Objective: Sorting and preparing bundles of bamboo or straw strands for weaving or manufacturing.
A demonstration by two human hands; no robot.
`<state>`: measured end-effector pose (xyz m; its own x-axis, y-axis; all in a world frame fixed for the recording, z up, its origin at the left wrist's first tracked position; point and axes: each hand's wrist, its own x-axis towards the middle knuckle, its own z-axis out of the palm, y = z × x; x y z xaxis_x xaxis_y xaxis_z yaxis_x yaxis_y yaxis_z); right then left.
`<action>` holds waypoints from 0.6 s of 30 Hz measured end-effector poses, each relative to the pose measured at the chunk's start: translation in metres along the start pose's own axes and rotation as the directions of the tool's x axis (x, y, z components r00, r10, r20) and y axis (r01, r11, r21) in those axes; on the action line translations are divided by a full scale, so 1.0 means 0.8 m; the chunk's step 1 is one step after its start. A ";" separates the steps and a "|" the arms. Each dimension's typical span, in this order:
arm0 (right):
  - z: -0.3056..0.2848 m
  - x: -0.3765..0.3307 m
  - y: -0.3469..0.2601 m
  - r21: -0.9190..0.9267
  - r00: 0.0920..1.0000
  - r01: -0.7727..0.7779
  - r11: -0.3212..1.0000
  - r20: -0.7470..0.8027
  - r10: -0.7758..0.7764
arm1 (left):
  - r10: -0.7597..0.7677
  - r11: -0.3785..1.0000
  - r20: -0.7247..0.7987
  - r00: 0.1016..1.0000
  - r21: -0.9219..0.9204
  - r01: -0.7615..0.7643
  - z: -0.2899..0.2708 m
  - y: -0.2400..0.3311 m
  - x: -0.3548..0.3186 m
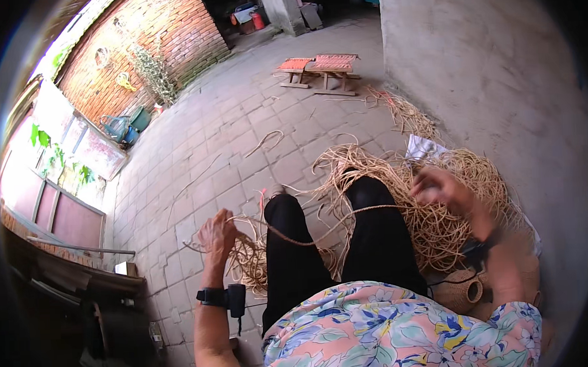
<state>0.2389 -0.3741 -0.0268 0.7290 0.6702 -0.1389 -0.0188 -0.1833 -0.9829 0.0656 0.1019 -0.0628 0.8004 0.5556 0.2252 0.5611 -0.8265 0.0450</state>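
My left hand [218, 234] is closed around a thin tan straw cord [322, 236], out beyond my left knee. The cord sags across both black-trousered legs and runs toward the right, where it meets a big tangled heap of the same cord [451, 233]. Over that heap is my right hand [440, 189], smeared by motion, so its fingers and anything in them cannot be made out. More loose coils [248, 266] lie below my left hand, beside my left leg. Loops of cord also drape over my right knee.
A woven straw vessel [458, 291] with a round opening sits by my right hip. A white sheet [425, 146] lies on the heap's far side, near the grey wall [491, 66]. Two low folding stools [332, 62] stand farther off on the paving. A metal pole [82, 246] juts in at left.
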 end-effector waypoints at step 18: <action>0.196 0.076 0.061 0.544 0.972 -0.111 0.832 0.233 -0.023 | -0.099 0.629 -0.487 0.868 -0.707 -0.324 -0.091 0.060 -0.060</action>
<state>0.1753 -0.2294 -0.1022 0.5500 0.8232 -0.1408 -0.4686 0.1647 -0.8679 0.0388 0.0287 -0.0009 0.5362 0.5205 0.6645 -0.0557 -0.7638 0.6431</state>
